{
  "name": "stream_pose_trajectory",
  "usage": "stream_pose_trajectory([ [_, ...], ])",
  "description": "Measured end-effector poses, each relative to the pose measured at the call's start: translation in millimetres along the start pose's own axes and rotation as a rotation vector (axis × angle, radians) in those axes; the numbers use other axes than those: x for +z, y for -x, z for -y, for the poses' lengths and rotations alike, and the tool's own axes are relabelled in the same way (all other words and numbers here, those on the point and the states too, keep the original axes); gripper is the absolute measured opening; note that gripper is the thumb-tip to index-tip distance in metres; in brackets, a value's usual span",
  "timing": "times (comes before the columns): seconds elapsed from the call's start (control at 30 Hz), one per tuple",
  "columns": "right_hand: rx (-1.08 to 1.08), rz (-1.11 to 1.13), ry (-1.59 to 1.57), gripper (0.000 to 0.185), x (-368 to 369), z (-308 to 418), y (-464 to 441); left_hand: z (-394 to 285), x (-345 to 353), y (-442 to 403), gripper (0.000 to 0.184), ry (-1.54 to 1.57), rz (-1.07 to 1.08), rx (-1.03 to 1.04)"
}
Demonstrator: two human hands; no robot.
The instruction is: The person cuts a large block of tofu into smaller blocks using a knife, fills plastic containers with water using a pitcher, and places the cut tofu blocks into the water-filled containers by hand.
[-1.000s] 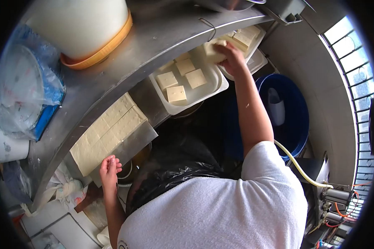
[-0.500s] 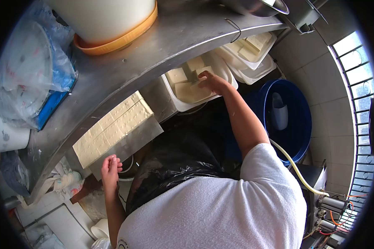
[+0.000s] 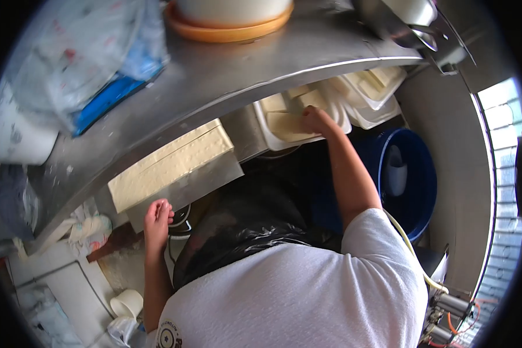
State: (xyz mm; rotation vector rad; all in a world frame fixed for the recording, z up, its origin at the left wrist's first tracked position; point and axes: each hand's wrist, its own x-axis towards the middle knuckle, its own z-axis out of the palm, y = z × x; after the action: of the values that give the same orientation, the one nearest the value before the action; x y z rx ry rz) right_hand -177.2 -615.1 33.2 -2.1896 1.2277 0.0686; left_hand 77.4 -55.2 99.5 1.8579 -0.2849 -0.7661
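Note:
My right hand [image 3: 318, 120] reaches into the near white tub [image 3: 344, 123], its fingers closed at the right end of a pale block [image 3: 288, 124]. Other pale square-cut blocks lie around it in that tub. At the left, a pale slab scored by cut lines [image 3: 171, 164] rests on a metal sheet [image 3: 206, 184] below the steel counter's edge. My left hand [image 3: 158, 216] is close to the sheet's front edge, with curled fingers and nothing visible in them.
A second white tub [image 3: 383, 100] with blocks stands behind the near one. To the right is a blue barrel [image 3: 419, 191] with a pale hose beside it. The steel counter [image 3: 238, 66] bears a pot on an orange base [image 3: 232, 32], plastic-covered things and metal bowls.
My right hand has moved from the far tub, where it held a block, down into the near tub, and its fingers have closed. The view has shifted; my left hand remains by the sheet.

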Motion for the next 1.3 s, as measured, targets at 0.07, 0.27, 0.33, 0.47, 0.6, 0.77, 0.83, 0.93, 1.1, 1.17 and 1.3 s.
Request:
stream_pose_trajectory([
  [0.07, -0.011, -0.026, -0.069, 0.037, -11.1, 3.5, 12.3, 24.8, -27.2, -15.2, 0.024, -0.04, -0.046, 0.112],
  [0.27, -0.128, -0.444, 0.218, 0.034, -13.3, 64.5, 62.9, 51.4, -144.4, -66.1, 0.038, -0.546, -0.763, 0.205],
  [0.33, -0.346, -0.593, -0.039, 0.028, 8.6, 85.5, 77.4, 94.3, -185.7, -105.4, 0.05, -0.557, -0.73, 0.073],
  [0.47, -0.576, -0.61, 0.075, 0.033, 47.8, 120.8, 95.6, 80.9, -174.5, -132.2, 0.074, -0.365, -0.548, -0.209],
  [0.6, -0.573, -0.64, 0.1, 0.039, 78.9, 132.0, 101.6, 49.3, -138.4, -122.9, 0.087, -0.485, -0.413, -0.26],
  [0.77, -0.533, -0.701, 0.129, 0.037, 83.9, 131.0, 98.1, 43.9, -173.9, -137.4, 0.074, 0.193, -0.198, -0.534],
  [0.83, -0.507, -0.681, 0.133, 0.037, 84.4, 131.3, 98.5, 54.3, -173.9, -144.3, 0.073, 0.158, -0.208, -0.495],
  [0.93, -0.449, -0.633, 0.101, 0.037, 83.8, 133.1, 99.4, 58.2, -165.8, -133.3, 0.071, 0.107, -0.232, -0.329],
  [1.1, -0.477, -0.668, 0.057, 0.037, 85.5, 138.9, 102.3, 87.9, -181.0, -109.5, 0.054, 0.404, -0.196, -0.113],
  [1.17, -0.647, -0.79, 0.076, 0.037, 84.4, 166.6, 120.0, 94.4, -190.9, -96.1, 0.052, 0.566, -0.181, -0.118],
  [1.3, -0.79, -0.522, -0.161, 0.039, 116.9, 237.5, 150.9, 94.3, -179.6, -78.5, 0.044, 0.862, -0.086, -0.048],
])
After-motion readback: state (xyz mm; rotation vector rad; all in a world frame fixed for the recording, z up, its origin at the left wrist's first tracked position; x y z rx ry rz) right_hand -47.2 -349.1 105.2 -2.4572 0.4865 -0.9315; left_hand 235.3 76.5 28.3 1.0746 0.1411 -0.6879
